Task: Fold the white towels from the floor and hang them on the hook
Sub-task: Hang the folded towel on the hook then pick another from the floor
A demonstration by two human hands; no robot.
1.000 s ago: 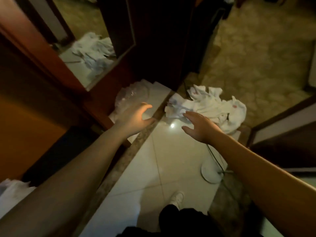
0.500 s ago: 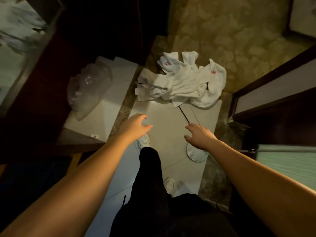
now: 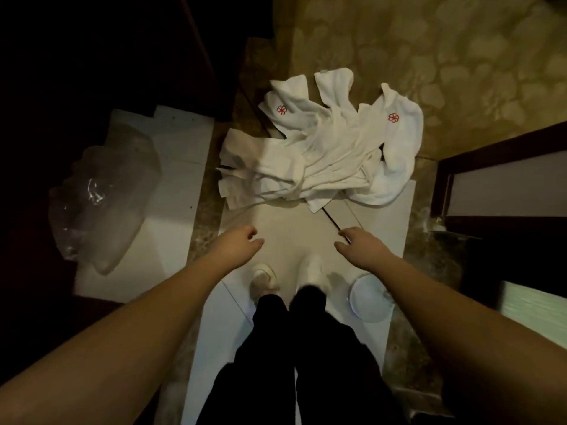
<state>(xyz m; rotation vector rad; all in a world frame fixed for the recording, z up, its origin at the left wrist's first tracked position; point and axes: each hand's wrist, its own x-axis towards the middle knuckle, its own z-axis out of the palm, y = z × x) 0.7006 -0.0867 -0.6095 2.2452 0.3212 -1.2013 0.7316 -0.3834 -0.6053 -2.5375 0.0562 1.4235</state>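
Note:
A heap of white towels (image 3: 325,148) with small red flower marks lies crumpled on the floor, partly on pale tile and partly on patterned carpet. My left hand (image 3: 237,246) hangs above the tile just short of the heap, fingers loosely curled and holding nothing. My right hand (image 3: 359,245) is level with it to the right, fingers relaxed and stretched toward the towels, also holding nothing. Neither hand touches the towels. No hook is in view.
A clear plastic bag (image 3: 104,204) lies on a white board (image 3: 181,167) to the left. A round white disc (image 3: 369,297) sits on the floor by my right foot. Dark wooden furniture (image 3: 491,167) stands on the right, and a dark cord (image 3: 333,220) runs from under the towels.
The view has tilted further down and I stand with both feet together nearer the heap. Both hands have stayed out in front, a little lower.

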